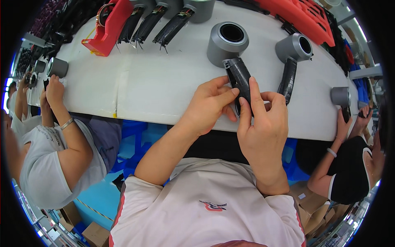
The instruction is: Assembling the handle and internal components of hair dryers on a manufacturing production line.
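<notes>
A grey hair dryer [219, 48] with a round barrel and a black handle [238, 73] lies in front of me, its handle pointing toward me. My left hand [212, 103] grips the handle from the left, thumb pressed on its side. From the right, my right hand [264, 117] holds the handle's lower end between thumb and fingers. The handle looks like a black shell with a gap along its left side; what lies inside is hidden. To the right rests a second hair dryer [288, 48], its black handle angled down beside my right hand.
Several hair dryers [173, 26] with wires at their handle ends lie at the back left, beside a red tape dispenser [109, 31]. A red plastic rack [302, 16] borders the table [156, 86] at the back right. Co-workers handle similar dryers at both sides.
</notes>
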The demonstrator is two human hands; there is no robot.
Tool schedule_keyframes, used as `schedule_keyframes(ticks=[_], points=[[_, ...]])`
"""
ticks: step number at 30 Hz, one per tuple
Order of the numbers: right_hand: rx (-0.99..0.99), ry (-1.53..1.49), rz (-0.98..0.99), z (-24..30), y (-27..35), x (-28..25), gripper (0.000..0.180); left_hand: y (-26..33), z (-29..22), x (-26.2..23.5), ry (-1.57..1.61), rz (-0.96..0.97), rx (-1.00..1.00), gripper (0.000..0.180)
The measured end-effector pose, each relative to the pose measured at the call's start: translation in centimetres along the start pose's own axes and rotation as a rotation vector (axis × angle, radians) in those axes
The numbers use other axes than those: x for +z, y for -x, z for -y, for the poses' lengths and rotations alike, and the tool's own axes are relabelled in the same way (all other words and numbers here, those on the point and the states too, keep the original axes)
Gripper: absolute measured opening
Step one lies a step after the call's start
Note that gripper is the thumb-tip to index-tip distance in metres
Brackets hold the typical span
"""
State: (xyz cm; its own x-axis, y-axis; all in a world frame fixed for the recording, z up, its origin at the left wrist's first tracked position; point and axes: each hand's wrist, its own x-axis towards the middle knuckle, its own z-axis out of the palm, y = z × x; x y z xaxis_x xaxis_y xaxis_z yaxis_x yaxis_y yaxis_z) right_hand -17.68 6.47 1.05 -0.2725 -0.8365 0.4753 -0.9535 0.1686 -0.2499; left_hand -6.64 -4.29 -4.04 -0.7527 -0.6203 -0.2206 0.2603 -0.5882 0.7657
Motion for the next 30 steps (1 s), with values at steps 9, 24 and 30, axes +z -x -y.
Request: schedule_keyframes(ticks=[9,24,30], points=[[-0.068,0.06,0.093,0.9,-1.0,-0.6,0.044,0.1,-0.4,0.1,-0.043,0.032,0.011,0.028],[-0.08,0.143,0.116,1.8,-0.9,-0.7,0.039,0.0,-0.1,0.0,-0.059,0.02,-0.002,0.03],[-0.069,0.153,0.172,2.0,-1.2,-0.9,0.037,0.0,-0.2,-0.2,-0.027,0.034,-0.009,0.032]])
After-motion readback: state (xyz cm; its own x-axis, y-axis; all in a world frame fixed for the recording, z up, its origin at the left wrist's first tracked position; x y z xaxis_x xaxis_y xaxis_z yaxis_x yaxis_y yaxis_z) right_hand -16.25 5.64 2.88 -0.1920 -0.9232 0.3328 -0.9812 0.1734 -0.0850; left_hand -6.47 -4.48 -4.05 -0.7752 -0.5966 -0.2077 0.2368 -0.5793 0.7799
